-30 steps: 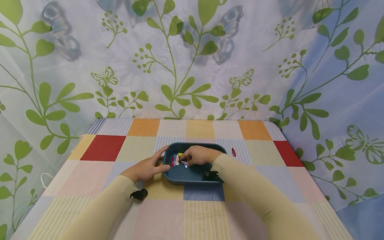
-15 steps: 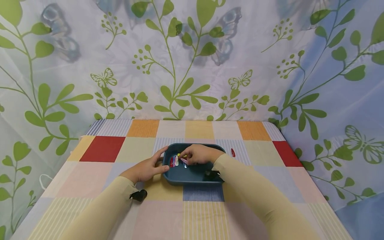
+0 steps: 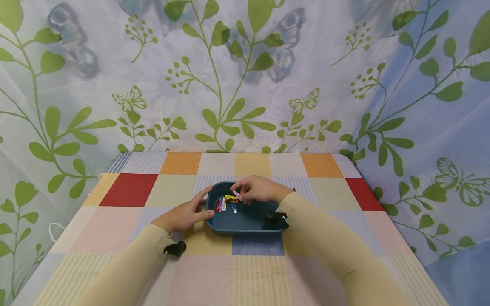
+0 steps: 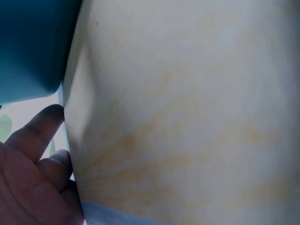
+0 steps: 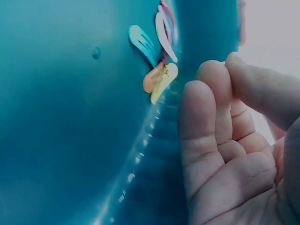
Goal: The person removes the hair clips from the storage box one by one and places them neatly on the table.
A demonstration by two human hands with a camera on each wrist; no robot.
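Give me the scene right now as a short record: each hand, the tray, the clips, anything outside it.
right hand: right hand pinches a pink clip above the tray
left hand: left hand touches the tray's left end
tray: dark teal tray, on a patchwork cloth
clips in tray: yellow clip, orange clip, blue clip, pale clip, red clip; exact count unclear
outside tray: small red thing on the cloth, mostly hidden by the right arm
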